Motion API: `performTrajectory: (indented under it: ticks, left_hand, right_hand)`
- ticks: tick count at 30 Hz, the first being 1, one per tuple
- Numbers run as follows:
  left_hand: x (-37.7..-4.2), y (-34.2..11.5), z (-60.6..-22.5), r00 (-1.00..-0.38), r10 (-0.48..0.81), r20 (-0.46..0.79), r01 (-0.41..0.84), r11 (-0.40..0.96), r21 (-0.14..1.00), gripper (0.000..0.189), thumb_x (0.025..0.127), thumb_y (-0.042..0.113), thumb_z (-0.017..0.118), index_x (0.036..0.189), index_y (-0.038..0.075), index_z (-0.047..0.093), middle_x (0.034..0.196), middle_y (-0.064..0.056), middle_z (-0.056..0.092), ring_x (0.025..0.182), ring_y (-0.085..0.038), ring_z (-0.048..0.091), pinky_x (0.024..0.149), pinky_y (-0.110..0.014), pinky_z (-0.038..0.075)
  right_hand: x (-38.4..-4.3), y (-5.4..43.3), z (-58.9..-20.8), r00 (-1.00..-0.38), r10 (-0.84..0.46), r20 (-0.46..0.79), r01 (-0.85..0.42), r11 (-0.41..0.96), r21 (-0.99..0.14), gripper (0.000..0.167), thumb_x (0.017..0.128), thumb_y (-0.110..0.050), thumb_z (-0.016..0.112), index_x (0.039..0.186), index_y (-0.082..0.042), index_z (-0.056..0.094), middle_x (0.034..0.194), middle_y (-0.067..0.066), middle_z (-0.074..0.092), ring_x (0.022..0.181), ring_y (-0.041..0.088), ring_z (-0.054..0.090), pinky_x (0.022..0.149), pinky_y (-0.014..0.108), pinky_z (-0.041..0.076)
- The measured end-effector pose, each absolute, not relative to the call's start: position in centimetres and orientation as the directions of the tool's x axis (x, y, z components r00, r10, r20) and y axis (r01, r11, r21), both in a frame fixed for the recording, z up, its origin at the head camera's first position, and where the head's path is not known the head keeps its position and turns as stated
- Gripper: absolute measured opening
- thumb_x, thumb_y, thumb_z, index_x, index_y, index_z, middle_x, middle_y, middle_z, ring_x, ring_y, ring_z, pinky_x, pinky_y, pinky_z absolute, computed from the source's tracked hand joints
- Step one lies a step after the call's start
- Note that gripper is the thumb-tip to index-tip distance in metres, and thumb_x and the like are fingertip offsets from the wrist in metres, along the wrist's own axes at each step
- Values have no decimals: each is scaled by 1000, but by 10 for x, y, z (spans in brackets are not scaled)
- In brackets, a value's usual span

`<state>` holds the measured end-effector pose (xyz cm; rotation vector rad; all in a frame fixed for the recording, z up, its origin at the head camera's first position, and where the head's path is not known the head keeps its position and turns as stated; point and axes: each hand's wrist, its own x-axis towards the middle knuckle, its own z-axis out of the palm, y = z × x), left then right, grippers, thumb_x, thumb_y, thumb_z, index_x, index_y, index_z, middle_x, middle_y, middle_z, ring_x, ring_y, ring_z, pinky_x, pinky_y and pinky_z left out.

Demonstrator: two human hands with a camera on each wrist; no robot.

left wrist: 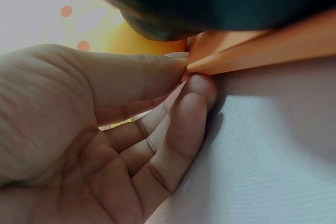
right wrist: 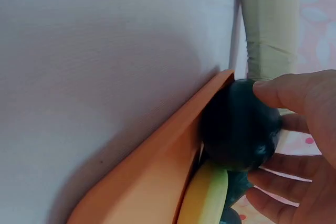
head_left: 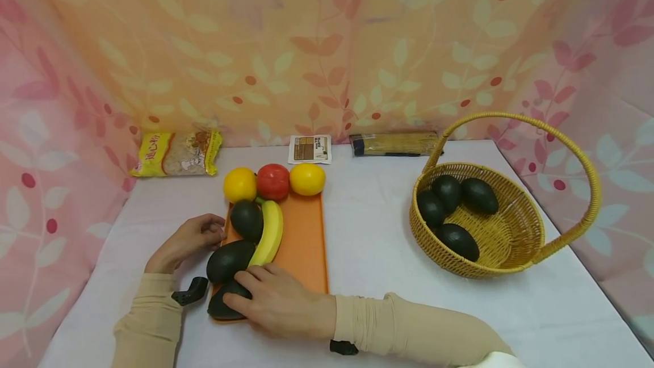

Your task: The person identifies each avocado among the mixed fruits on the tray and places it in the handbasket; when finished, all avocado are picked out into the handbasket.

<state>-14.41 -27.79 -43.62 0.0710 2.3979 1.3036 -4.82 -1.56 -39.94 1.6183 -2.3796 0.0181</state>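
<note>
"Fingers?"

"My right hand grips an avocado at the near end of the tray; my left hand pinches the tray's rim."

"Anything in the way?"

"Second avocado and banana, just past my right fingertips. Red fruit and lemon farther out, tray's far end. Basket with four more avocados, well right of my fingers. Yellow bag beyond my left fingers."
</note>
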Motion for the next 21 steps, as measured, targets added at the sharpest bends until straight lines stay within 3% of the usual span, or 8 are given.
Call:
performTrajectory:
  ticks: [11, 16, 21]
  left_hand:
    - [-145, -278, -436, -908, 231, -349, -171, 556, 813, 45, 95, 13, 61, 131, -9, 47, 98, -14, 65, 83, -16, 62, 73, -26, 57]
    - [-145, -279, -438, -907, 229, -353, -172, 564, 807, 46, 95, 15, 61, 132, -8, 47, 100, -15, 65, 84, -16, 62, 74, -27, 57]
    - [-146, -279, -438, -908, 233, -348, -170, 554, 815, 46, 95, 15, 61, 132, -9, 47, 99, -14, 65, 83, -15, 62, 73, -26, 56]
  right_hand:
    - [-47, -25, -408, -371, -898, 236, -905, 406, 123, 19, 99, -28, 54, 116, -19, 52, 119, 0, 57, 97, 12, 60, 81, 23, 52]
    - [-51, -23, -406, -375, -902, 214, -920, 391, 34, 47, 88, -34, 70, 127, -19, 48, 114, -1, 54, 92, 9, 57, 79, 18, 51]
    - [-60, -17, -394, -397, -894, 207, -915, 402, -18, 65, 85, -42, 73, 138, -18, 44, 123, 3, 54, 104, 12, 58, 91, 20, 50]
